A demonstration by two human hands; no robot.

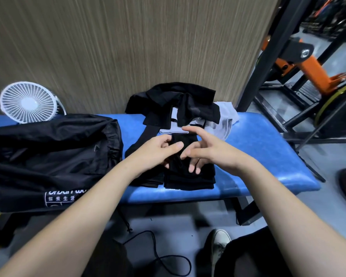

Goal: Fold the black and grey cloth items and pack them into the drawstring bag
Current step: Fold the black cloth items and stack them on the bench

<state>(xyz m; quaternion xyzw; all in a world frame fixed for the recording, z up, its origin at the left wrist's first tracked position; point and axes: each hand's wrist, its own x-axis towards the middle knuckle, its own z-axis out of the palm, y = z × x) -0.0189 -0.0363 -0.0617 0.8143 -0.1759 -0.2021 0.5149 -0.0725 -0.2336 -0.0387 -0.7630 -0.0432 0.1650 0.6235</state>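
A folded stack of black cloth lies on the blue padded bench, near its front edge. My left hand is over the stack, its fingers curled round a fold of the black cloth. My right hand hovers beside it with fingers spread, the lower fingertips touching the top of the stack. Behind the hands sits a loose pile of black cloth over a grey cloth. The black drawstring bag lies slumped on the bench's left, its mouth towards the stack.
A small white fan stands behind the bag by the wood-grain wall. A black and orange gym machine fills the right. On the floor below are a black cord and my shoe.
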